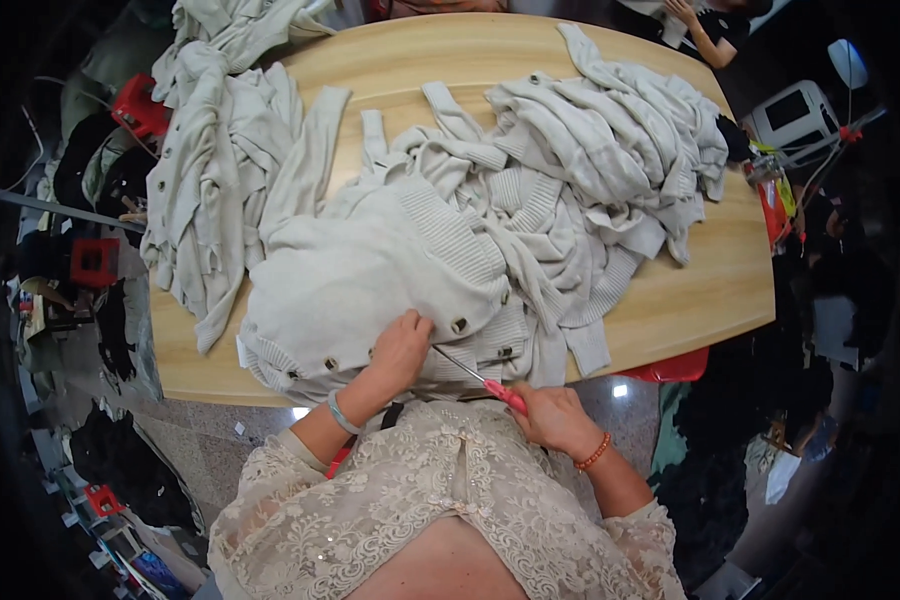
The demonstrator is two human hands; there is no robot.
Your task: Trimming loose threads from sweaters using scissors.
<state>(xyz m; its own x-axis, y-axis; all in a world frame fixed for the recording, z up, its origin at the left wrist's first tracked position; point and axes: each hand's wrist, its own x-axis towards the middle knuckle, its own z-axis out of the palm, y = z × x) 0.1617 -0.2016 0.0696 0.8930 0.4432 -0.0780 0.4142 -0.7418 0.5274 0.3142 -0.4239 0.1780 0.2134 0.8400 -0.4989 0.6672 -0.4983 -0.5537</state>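
A pale grey knitted cardigan (pixel 340 270) lies bunched on the table in front of me, its dark square buttons (pixel 459 325) along the near edge. My left hand (pixel 402 347) is closed, its fingers pinching the knit at that near edge, between two buttons. My right hand (pixel 562 418) is wrapped round the pink handle of a thin tool (pixel 507 397) with a slim metal shaft. The shaft points left and away from me, and its tip reaches the fabric beside my left fingers. Whether the tip is in the knit or only against it, I cannot tell.
More grey knitwear is heaped on the wooden table (pixel 700 290), with one pile (pixel 610 130) at the far right and another (pixel 220 150) on the left. A red stool (pixel 670 366) sits under the right edge. Another person's arm (pixel 708 40) shows at the far right.
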